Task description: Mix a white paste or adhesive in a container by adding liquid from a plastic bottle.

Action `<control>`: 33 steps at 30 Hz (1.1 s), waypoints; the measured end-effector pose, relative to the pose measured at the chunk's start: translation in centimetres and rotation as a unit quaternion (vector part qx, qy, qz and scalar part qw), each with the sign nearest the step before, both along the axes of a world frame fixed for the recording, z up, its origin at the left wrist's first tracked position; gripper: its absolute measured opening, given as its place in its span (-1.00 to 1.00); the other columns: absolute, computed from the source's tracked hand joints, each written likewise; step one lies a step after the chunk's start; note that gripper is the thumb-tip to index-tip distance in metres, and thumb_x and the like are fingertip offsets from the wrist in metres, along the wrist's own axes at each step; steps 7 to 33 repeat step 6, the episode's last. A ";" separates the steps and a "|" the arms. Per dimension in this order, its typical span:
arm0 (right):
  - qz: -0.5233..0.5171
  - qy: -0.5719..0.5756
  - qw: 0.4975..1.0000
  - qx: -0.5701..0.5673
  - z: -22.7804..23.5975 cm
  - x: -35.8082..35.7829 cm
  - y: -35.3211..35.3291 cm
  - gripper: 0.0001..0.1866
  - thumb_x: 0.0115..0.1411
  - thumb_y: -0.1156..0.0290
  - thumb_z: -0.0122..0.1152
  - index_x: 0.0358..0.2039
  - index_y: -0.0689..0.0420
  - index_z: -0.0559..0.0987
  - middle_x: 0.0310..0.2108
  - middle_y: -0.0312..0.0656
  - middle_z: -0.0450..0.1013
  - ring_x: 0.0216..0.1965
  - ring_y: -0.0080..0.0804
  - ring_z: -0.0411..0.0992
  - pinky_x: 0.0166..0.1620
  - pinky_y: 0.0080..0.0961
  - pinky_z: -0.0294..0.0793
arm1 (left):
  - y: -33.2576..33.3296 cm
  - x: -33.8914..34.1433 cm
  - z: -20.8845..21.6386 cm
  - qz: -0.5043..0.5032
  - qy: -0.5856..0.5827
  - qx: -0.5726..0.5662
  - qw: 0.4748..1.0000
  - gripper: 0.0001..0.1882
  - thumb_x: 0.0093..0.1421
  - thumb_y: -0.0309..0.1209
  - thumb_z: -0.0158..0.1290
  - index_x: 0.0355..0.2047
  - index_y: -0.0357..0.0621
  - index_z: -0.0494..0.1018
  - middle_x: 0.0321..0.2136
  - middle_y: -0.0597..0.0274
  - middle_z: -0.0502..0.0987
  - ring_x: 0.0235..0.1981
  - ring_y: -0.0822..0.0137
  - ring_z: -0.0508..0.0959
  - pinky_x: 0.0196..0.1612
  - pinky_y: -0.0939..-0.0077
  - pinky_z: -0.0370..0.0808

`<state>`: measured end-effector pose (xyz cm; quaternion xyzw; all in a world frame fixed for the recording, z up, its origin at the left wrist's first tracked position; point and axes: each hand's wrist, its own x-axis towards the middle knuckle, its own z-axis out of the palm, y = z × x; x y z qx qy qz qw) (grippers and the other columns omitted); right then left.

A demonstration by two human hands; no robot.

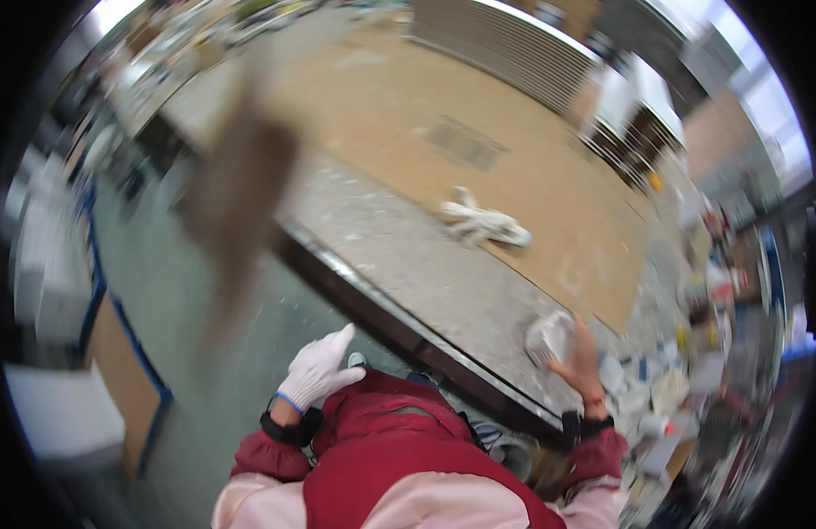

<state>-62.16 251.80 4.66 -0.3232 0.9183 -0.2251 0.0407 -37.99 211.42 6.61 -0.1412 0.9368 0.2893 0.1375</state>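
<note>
My left hand (pixel 318 367), in a white knitted glove with a blue cuff edge, is in front of the red apron (pixel 399 450). Its fingers stretch forward and its thumb stands apart, with nothing seen in it. At the near edge of the workbench (pixel 373 234), my bare right hand (pixel 584 361) has thumb and fingers around the side of a whitish, rounded, cup-like thing (pixel 549 339); blur hides its exact kind. Beyond it, a crumpled white work glove (pixel 483 220) lies across the border of a brown cardboard sheet (pixel 373 115) on the bench.
A large brown shape (pixel 245 176), smeared by motion, crosses the upper left. Ribbed stacked panels (pixel 505 44) and white boxes (pixel 637 97) stand at the back. Clutter (pixel 673 370) crowds the right side. White stacked pieces (pixel 64 410) and a blue-edged board (pixel 126 370) stand left.
</note>
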 end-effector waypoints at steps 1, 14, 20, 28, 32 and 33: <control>-0.018 -0.004 1.000 -0.003 0.4 0.7 0.3 0.01 -0.39 0.37 0.38 0.17 0.26 0.16 0.05 0.04 0.27 0.07 -0.02 0.23 0.15 -0.28 0.17 | -0.8 0.7 -0.5 0.010 0.004 0.008 1.000 -0.21 0.02 0.01 0.06 0.14 -0.24 0.15 0.01 -0.12 0.35 -0.02 -0.05 0.39 0.01 0.25 0.35; -0.021 -0.127 0.988 -0.081 1.7 2.3 -3.5 0.01 -0.35 0.39 0.35 0.19 0.25 0.11 0.09 0.01 0.24 0.16 -0.03 0.17 0.23 -0.25 0.07 | -5.3 6.1 -1.9 0.110 -0.073 0.031 0.991 -0.16 -0.01 0.08 0.04 0.15 -0.21 0.14 0.03 -0.14 0.33 0.00 -0.03 0.38 0.03 0.26 0.34; -0.021 -0.127 0.988 -0.081 1.7 2.3 -3.5 0.01 -0.35 0.39 0.35 0.19 0.25 0.11 0.09 0.01 0.24 0.16 -0.03 0.17 0.23 -0.25 0.07 | -5.3 6.1 -1.9 0.110 -0.073 0.031 0.991 -0.16 -0.01 0.08 0.04 0.15 -0.21 0.14 0.03 -0.14 0.33 0.00 -0.03 0.38 0.03 0.26 0.34; -0.021 -0.127 0.988 -0.081 1.7 2.3 -3.5 0.01 -0.35 0.39 0.35 0.19 0.25 0.11 0.09 0.01 0.24 0.16 -0.03 0.17 0.23 -0.25 0.07 | -5.3 6.1 -1.9 0.110 -0.073 0.031 0.991 -0.16 -0.01 0.08 0.04 0.15 -0.21 0.14 0.03 -0.14 0.33 0.00 -0.03 0.38 0.03 0.26 0.34; -0.021 -0.127 0.988 -0.081 1.7 2.3 -3.5 0.01 -0.35 0.39 0.35 0.19 0.25 0.11 0.09 0.01 0.24 0.16 -0.03 0.17 0.23 -0.25 0.07 | -5.3 6.1 -1.9 0.110 -0.073 0.031 0.991 -0.16 -0.01 0.08 0.04 0.15 -0.21 0.14 0.03 -0.14 0.33 0.00 -0.03 0.38 0.03 0.26 0.34; -0.021 -0.127 0.988 -0.081 1.7 2.3 -3.5 0.01 -0.35 0.39 0.35 0.19 0.25 0.11 0.09 0.01 0.24 0.16 -0.03 0.17 0.23 -0.25 0.07 | -5.3 6.1 -1.9 0.110 -0.073 0.031 0.991 -0.16 -0.01 0.08 0.04 0.15 -0.21 0.14 0.03 -0.14 0.33 0.00 -0.03 0.38 0.03 0.26 0.34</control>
